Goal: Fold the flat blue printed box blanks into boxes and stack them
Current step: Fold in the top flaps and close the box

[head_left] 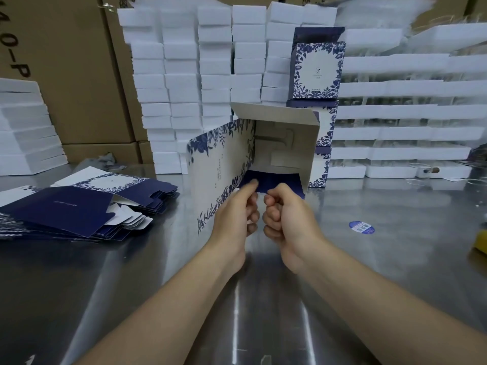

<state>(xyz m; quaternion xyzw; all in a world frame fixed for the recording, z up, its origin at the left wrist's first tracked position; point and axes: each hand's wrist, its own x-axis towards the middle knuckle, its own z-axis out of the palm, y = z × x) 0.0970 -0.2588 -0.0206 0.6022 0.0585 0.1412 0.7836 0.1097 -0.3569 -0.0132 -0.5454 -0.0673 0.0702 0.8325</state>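
Observation:
A half-folded blue printed box (224, 164) stands in front of me with its open end facing me and the white inside showing. Both hands pinch its dark blue bottom flap (271, 181): my left hand (234, 214) at the flap's left part, my right hand (287, 214) with curled fingers at its middle. The top flap sticks up and out. A pile of flat blue box blanks (87, 206) lies on the table to the left. Finished boxes (316, 72) are stacked upright behind the one I hold.
The metal table (369, 259) carries a round blue sticker (361, 227) on the right and a yellow object (481, 243) at the right edge. White foam blocks (200, 75) are stacked high along the back, with brown cartons (79, 75) at the far left.

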